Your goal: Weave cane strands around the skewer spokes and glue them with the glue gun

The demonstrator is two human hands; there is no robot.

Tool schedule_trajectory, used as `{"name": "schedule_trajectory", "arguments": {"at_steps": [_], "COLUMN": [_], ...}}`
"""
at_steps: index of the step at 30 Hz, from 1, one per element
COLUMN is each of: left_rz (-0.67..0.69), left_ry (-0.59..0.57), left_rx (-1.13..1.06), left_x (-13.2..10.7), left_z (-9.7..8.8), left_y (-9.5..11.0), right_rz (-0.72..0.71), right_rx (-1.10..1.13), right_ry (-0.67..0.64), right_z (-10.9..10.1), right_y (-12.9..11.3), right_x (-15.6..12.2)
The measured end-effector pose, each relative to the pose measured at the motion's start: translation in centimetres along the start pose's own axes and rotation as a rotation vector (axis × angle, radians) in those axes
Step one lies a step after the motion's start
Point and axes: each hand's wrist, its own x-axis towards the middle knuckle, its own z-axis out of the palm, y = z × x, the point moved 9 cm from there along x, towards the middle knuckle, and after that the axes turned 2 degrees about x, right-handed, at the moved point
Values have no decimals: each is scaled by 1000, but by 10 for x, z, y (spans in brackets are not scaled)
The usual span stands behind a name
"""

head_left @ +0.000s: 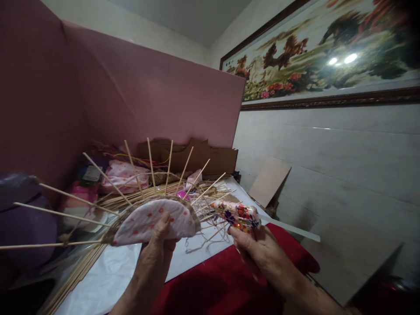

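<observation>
The left hand (160, 234) grasps a half-disc of white, red-spotted fabric (141, 223), its thumb flat on the front face and the other fingers mostly hidden behind. Coarse brown twine edging (131, 209) follows the curved rim, and thin, pale wooden sticks (150, 159) fan outward from it, leftward, upward and to the right. The half-disc is raised in front of the body, above the work surface, its straight edge lowest.

The right hand (262, 251) is closed around a floral-patterned tool shaped like a glue gun (234, 213), thumb along its side; how the hidden fingers sit on it, I cannot tell. Its orange tip points left, near the sticks on the right of the half-disc, and a small orange light glows on its body.

Below lie a white flat sheet (180, 260) and a deep red cloth (216, 284). Behind are a long bundle of pale sticks (113, 200), a pink spotted fabric bundle (123, 175) and torn-edged brown cardboard (216, 159), standing against a pink panel (157, 87)
</observation>
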Motion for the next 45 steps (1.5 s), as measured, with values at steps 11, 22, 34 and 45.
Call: {"name": "schedule_trajectory", "arguments": {"at_steps": [11, 22, 34, 45], "left_rz": [-12, -6, 3, -9], "left_ry": [35, 44, 55, 65], "left_rx": [4, 4, 25, 17], "left_x": [-3, -5, -4, -5], "left_z": [-1, 0, -2, -3], "left_y": [1, 2, 1, 0], "right_rz": [-13, -2, 21, 3], "right_rx": [2, -5, 22, 32], "right_ry": [-19, -21, 1, 8], "right_z": [0, 0, -3, -5], "right_y": [-2, -2, 2, -5], "right_x": [-2, -2, -2, -3]}}
